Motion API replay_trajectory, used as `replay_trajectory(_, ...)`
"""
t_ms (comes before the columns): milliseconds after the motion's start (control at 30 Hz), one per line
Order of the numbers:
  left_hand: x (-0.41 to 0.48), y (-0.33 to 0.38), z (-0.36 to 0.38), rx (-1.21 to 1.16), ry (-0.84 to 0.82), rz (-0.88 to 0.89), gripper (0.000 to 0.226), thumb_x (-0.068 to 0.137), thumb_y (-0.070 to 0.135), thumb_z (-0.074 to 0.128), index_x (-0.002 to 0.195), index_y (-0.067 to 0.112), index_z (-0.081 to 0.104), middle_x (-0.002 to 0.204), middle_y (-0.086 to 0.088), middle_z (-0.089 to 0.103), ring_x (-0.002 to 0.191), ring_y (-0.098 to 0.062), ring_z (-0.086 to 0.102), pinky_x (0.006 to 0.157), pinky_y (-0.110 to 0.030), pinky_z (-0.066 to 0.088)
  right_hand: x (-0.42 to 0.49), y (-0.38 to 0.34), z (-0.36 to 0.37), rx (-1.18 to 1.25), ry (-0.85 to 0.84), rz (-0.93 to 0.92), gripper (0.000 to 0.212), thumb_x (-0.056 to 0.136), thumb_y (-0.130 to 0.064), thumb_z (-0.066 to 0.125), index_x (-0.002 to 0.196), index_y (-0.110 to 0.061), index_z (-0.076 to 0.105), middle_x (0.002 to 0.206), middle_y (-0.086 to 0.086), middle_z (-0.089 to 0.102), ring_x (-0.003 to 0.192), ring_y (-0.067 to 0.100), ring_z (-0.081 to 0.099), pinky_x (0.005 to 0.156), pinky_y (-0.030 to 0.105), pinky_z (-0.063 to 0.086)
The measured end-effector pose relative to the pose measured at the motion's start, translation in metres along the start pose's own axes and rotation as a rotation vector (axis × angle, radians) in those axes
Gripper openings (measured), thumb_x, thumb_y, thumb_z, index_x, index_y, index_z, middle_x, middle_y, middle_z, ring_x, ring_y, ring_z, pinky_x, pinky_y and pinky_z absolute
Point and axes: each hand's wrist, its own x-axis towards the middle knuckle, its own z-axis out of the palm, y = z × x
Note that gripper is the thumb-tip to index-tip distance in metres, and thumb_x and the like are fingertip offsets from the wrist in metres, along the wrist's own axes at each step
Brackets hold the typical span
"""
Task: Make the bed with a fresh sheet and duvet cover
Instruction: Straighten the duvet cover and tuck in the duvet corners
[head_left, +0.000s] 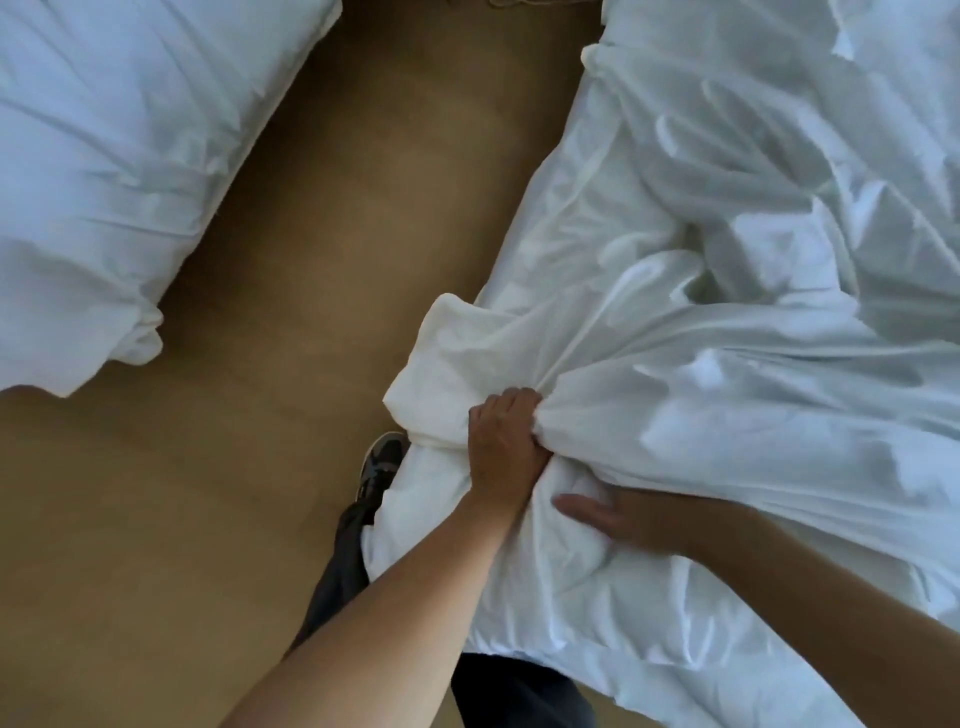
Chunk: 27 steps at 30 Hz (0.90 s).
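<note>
A rumpled white duvet (753, 338) in its thin white cover fills the right side of the view, on the bed. One corner of it (457, 343) bulges out over the bed's edge toward the floor. My left hand (506, 441) grips a bunch of the cover fabric at that corner, fingers curled into the cloth. My right hand (618, 519) lies just beside it with straight fingers, pressing flat on the duvet.
A second bed or pile of white bedding (114, 171) lies at the upper left. Tan carpet (322, 260) runs between the two. My leg in dark trousers and a patterned shoe (382, 465) stands by the duvet corner.
</note>
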Motion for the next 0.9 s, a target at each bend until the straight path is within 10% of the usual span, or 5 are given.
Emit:
replay_trajectory(100,0.009,-0.001,-0.004,-0.100,0.053,0.041,0.012,0.076,0.020,0.066,0.077,0.012,0.057,0.070,-0.006,0.061,0.065,-0.031,0.057,0.062,-0.039,0.042,0.013,-0.010,0.013,-0.340,0.026,-0.023,0.128,0.063,-0.083,0.066,0.158,-0.018,0.011,0.154,0.001,0.036,0.146,0.024,0.031,0.117,0.030,0.025)
replay_trajectory(233,0.023,-0.009,-0.012,0.075,0.102,0.134,0.024,0.075,0.025,0.058,0.094,0.011,0.061,0.091,-0.008,0.060,0.078,-0.031,0.055,0.070,-0.043,0.045,0.018,-0.020,0.003,-0.473,0.124,-0.262,0.057,0.087,-0.031,0.067,0.139,-0.018,0.048,0.133,0.004,0.058,0.122,0.028,0.057,0.095,0.030,0.043)
replay_trajectory(433,0.042,0.006,-0.003,0.316,0.241,0.185,0.031,0.077,0.029,0.059,0.105,0.016,0.064,0.108,-0.008,0.054,0.091,-0.032,0.051,0.078,-0.040,0.039,-0.015,0.055,-0.086,-0.575,0.509,0.285,0.050,0.091,-0.025,0.053,0.141,-0.025,0.053,0.144,0.010,0.055,0.136,0.032,0.048,0.112,0.047,0.041)
replay_trajectory(733,0.012,0.010,0.039,-0.138,0.332,-0.840,0.023,0.085,0.036,0.057,0.098,0.021,0.045,0.101,-0.002,0.060,0.101,-0.035,0.058,0.089,-0.044,0.045,0.010,0.043,-0.033,-0.549,0.554,-0.234,0.054,0.076,-0.038,0.061,0.127,-0.021,0.067,0.116,0.011,0.072,0.108,0.033,0.067,0.097,0.041,0.051)
replay_trajectory(900,0.008,0.003,0.041,-0.258,0.177,-0.696,0.022,0.091,0.044,0.052,0.101,0.025,0.056,0.087,0.004,0.066,0.089,-0.026,0.065,0.080,-0.039,0.048,0.056,0.016,-0.018,-0.682,0.166,0.016,0.108,0.081,-0.067,0.059,0.161,-0.018,0.006,0.167,0.008,0.008,0.155,0.031,0.009,0.124,0.051,0.010)
